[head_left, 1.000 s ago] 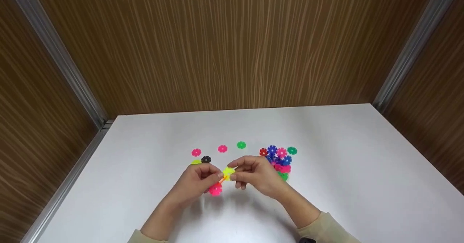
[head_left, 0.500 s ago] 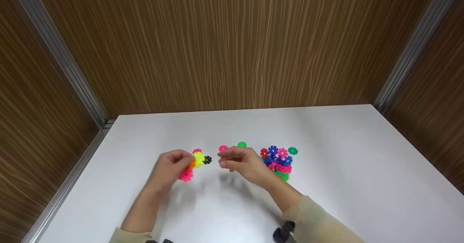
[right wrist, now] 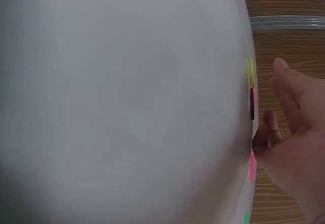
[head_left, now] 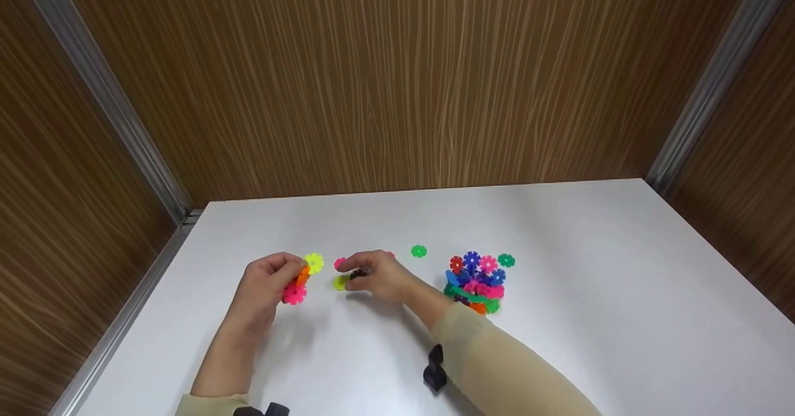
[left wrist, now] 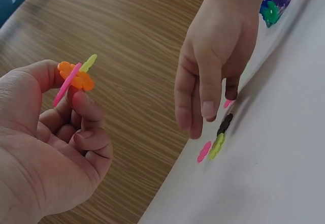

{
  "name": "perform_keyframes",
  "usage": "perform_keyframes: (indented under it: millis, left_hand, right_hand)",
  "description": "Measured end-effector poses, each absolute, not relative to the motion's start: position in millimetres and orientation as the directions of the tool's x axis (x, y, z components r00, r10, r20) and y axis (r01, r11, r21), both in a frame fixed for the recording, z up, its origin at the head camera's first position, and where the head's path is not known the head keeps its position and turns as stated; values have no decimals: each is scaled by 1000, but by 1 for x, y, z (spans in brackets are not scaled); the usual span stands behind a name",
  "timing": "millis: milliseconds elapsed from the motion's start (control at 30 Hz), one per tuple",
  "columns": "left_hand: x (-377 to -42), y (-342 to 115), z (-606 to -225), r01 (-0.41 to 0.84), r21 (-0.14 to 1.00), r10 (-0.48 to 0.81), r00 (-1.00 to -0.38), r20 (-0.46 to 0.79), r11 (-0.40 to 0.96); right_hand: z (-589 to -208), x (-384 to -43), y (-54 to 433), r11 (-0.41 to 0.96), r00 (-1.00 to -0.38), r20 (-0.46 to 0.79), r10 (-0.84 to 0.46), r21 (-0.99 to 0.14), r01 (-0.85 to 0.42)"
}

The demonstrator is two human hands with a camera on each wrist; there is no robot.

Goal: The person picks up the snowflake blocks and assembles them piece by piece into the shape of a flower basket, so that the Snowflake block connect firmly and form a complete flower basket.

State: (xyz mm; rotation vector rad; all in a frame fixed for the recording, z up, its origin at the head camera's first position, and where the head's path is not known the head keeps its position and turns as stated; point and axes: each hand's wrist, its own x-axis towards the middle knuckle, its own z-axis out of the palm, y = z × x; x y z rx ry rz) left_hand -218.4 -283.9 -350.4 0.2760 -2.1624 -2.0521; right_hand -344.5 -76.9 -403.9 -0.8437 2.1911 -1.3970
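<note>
My left hand pinches a small joined piece of plastic snowflake discs above the table. In the left wrist view an orange disc sits between thumb and index finger, with a pink disc and a yellow disc slotted to it. My right hand hovers over the loose discs, thumb and fingers apart and nothing between them. Below it lie a black disc, a yellow-green disc and a pink disc, side by side on the table. In the head view the hand partly covers them.
A heap of mixed-colour discs lies on the white table right of my hands. A green disc lies behind my right hand; another pink disc is mostly hidden by it. Wood-grain panels enclose the table's back and sides.
Both hands were together at the joined discs; they have parted. My left hand carried the piece left. My right hand let go of its yellow disc and moved left over the loose discs.
</note>
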Motion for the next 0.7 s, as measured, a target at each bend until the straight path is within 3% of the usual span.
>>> perform_keyframes:
  millis: [333,700]
  left_hand:
    - [-218,-281,-353,-16,1000,-216,-976,-10,27]
    - [-220,-274,-356,-17,998,-207,-978,-5,56]
  right_hand:
    - [-413,-348,-85,392,-751,-36,-660,-869,-303]
    - [-415,-340,-79,386,-725,40,-688,-825,-412]
